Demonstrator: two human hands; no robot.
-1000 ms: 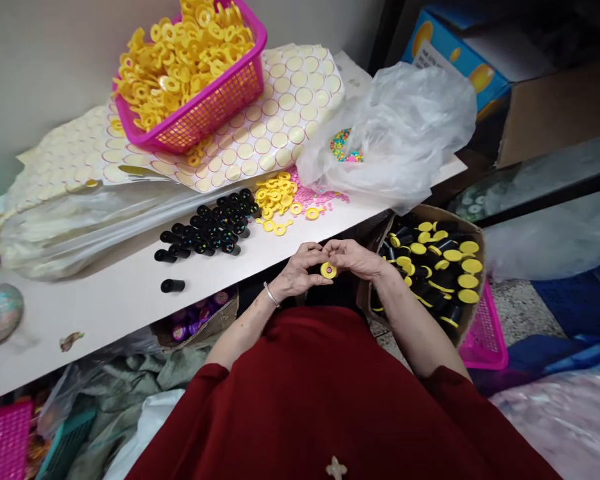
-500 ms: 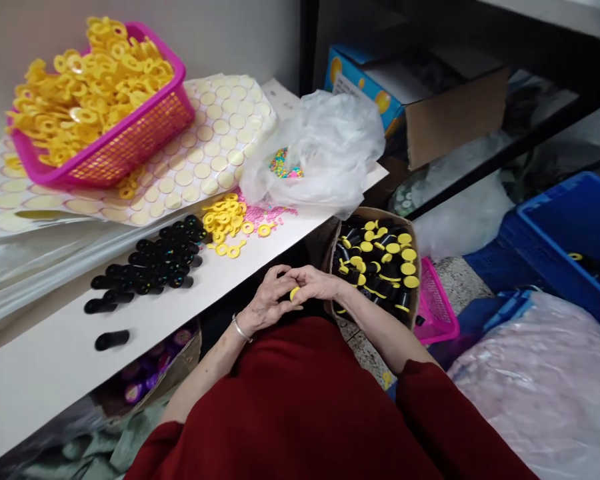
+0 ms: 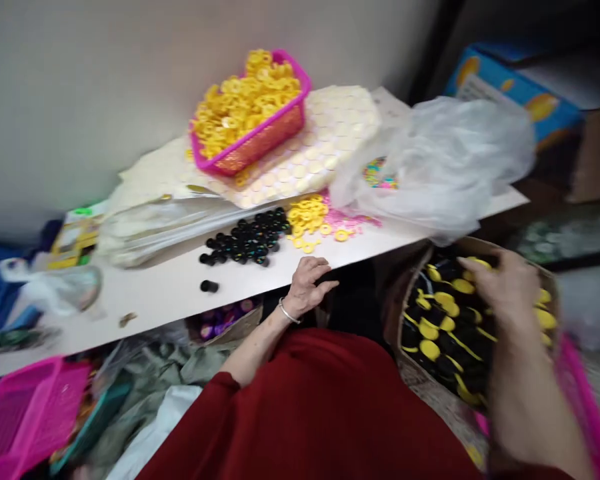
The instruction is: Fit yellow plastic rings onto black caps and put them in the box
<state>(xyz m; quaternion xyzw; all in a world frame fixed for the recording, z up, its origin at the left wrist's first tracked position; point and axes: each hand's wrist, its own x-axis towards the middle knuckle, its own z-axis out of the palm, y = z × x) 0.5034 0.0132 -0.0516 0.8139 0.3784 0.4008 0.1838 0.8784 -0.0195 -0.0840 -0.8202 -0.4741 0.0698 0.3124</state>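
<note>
Cardboard box (image 3: 555, 293): many yellow-capped black tubes (image 3: 445, 327) done.
Right hand (image 3: 505, 283): over box, blurred; grip unclear, possibly releasing.
Left hand (image 3: 307, 287): open, empty, at table edge (image 3: 180, 293).
Left: uncapped tubes (image 3: 250, 241), yellow rings (image 3: 307, 217).

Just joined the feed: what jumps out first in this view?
The pink basket heaped with yellow rings, at the back of the table on a sheet of round stickers. Nearer, a cluster of black tubes lies beside loose yellow rings. The right hand, blurred, is over a box of black tubes with yellow caps at the table's right, while the left hand rests at the table's front edge.
</note>
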